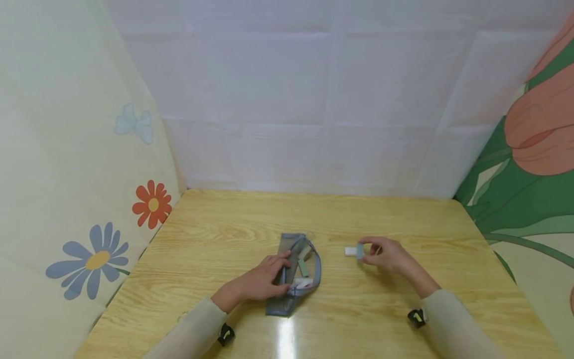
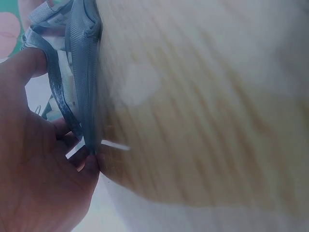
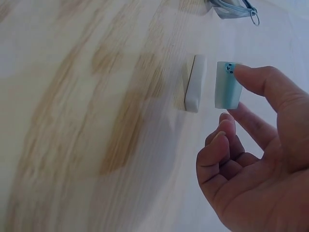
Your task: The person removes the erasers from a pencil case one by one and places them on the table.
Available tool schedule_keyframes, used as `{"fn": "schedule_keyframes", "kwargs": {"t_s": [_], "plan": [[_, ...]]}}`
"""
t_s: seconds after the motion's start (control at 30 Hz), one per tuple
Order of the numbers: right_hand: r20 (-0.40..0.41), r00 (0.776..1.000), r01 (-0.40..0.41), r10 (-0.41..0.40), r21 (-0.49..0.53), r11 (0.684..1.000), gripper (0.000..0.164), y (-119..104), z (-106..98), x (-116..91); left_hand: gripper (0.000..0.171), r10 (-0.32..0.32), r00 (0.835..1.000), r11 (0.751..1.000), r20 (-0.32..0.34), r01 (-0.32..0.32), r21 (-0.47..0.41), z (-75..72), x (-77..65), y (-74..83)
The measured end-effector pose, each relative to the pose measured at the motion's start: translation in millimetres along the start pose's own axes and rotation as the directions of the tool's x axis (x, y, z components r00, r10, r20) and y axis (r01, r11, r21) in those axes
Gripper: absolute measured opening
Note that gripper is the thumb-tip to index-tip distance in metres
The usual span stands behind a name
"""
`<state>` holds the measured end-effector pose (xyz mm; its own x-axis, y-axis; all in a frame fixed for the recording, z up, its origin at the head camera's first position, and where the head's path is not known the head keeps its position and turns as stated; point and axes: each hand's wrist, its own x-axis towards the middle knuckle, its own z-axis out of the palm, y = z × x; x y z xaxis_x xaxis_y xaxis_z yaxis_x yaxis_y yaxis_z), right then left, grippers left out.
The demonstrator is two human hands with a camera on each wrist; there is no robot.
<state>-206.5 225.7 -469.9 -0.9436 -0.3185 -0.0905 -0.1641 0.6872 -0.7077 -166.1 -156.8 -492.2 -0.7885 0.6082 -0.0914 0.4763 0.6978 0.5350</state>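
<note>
While the left hand (image 1: pixel 262 280) grips the near side of an open grey mesh pouch (image 1: pixel 278 305) from nine o'clock, thumb and fingers closed on its edge, the right hand (image 1: pixel 389 257) pinches a pale blue block (image 3: pixel 227 99) between thumb and finger; a small printed face shows near the block's top. That block lies between two and three o'clock from the pouch, well apart from it. A white block (image 3: pixel 195 84) sits on the wood-grain table (image 1: pixel 242 214) just beside the blue one, at its nine o'clock in the head view. Inside the pouch lie a green strip (image 1: pixel 303 268) and, at six o'clock from it, a white item (image 1: pixel 302 283). A red flower (image 1: pixel 153 204) decorates the wall covering at about ten o'clock from the pouch.
</note>
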Motion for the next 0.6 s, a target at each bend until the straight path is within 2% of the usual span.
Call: {"fn": "schedule_keyframes", "kwargs": {"t_s": [0.2,0.6], "plan": [[-0.003,1.000,-0.008,0.008,-0.012,1.000,0.052,7.1,-5.2,-3.7,0.053,-0.007,1.000,1.000,0.002,0.007,-0.009,-0.3,-0.4,0.7],[0.004,1.000,0.023,-0.023,0.009,1.000,0.052,18.1,-12.0,-7.1,0.053,-0.004,1.000,1.000,0.000,0.004,-0.010,1.2,-0.5,-1.1]]}}
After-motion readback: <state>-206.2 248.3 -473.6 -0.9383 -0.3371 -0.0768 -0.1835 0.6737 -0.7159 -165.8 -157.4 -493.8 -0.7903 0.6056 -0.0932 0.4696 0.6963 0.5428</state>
